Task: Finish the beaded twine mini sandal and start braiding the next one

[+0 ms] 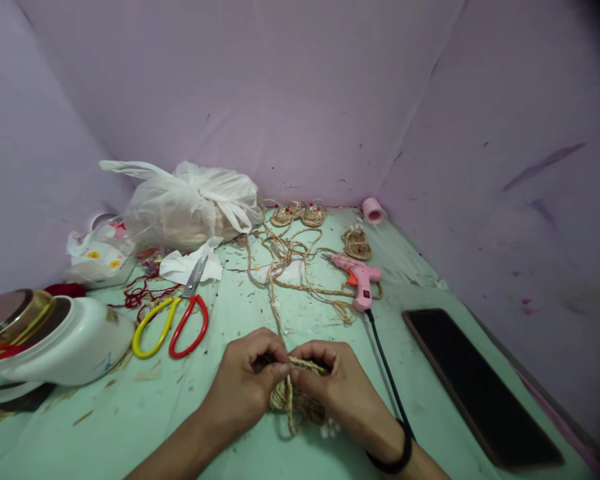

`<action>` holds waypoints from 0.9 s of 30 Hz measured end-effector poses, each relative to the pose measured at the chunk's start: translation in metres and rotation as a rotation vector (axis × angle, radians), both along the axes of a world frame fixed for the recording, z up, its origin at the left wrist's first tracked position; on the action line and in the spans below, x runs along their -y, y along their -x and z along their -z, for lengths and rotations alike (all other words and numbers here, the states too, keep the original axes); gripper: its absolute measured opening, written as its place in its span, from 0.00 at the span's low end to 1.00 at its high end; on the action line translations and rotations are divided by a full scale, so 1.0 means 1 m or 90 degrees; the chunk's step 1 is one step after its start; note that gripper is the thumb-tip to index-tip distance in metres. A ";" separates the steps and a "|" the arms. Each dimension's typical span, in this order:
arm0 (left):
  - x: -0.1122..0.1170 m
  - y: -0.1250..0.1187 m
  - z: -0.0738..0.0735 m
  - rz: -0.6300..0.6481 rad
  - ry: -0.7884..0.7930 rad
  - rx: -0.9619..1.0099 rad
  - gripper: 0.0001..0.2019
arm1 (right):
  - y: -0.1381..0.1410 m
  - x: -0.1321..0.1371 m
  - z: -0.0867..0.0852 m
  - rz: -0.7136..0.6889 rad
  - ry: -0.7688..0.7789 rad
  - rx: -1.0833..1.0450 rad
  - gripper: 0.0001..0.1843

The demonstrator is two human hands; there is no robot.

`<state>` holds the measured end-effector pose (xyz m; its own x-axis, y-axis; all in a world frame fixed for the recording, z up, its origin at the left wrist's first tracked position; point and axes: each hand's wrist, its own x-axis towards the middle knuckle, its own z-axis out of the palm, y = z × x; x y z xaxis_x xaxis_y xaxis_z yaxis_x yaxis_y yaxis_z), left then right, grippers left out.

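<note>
The biggest thing is a pale green table (175, 407). A puffy, tied white plastic bag (195, 203) sits by its far edge, toward the far left corner. The person's left arm comes up from the near side. Its left hand (253, 377) bends inward, fingers curled, thumb pointing right. The right hand (330, 380) leans in to meet it, fingers bent over and thumb pointing left. A flat black phone (480, 387) lies near the right edge. A tan braided straw rope (275, 310) runs from a loopy heap near the far edge down to the hands. Scissors with one yellow and one red handle (193, 293) lie left of the rope. A pink glue gun (363, 280) lies right of it. Smaller is the woven tan straw piece (279, 397), at the near side, pinched by both hands. Smallest is a black wristband (405, 450) on the right wrist.
</note>
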<state>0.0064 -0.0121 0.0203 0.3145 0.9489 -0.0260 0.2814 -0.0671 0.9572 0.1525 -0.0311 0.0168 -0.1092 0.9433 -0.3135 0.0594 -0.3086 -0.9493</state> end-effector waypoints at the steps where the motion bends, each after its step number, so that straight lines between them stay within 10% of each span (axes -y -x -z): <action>1: 0.000 0.000 0.000 -0.010 0.022 -0.002 0.04 | 0.000 0.001 0.000 -0.006 -0.007 0.005 0.10; 27: 0.004 -0.004 0.003 -0.069 0.280 0.151 0.10 | -0.004 0.000 0.000 -0.024 0.028 0.029 0.07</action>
